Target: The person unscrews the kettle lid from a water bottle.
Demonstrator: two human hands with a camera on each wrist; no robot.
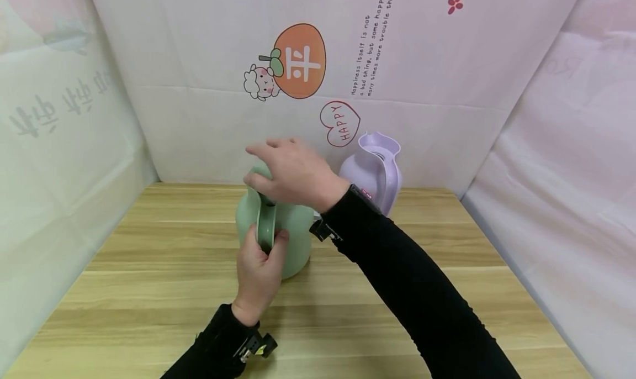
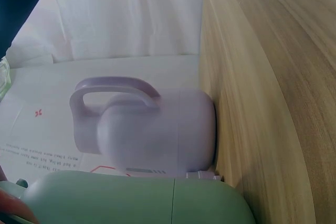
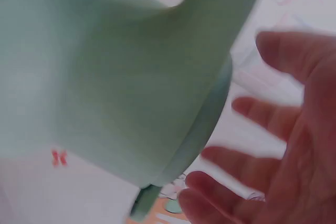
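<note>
A pale green thermos jug [image 1: 297,243] stands upright on the wooden table. My left hand [image 1: 260,271] grips its handle, thumb on the side toward the right. Over the jug's top, my right hand [image 1: 295,174] hovers with spread fingers. In the right wrist view the fingers [image 3: 244,166] are beside the green lid rim [image 3: 207,116], holding nothing. A small green tab [image 3: 144,203] sticks out at that rim. Behind and to the right, a lilac thermos jug [image 1: 367,174] stands upright, partly hidden by my right wrist; the left wrist view shows its looped handle [image 2: 113,83].
The wooden table [image 1: 169,279] reaches back to a white printed cloth [image 1: 208,130] hanging behind it. More cloth hangs along the left and right sides. A small pale object [image 2: 202,175] lies low between the two jugs.
</note>
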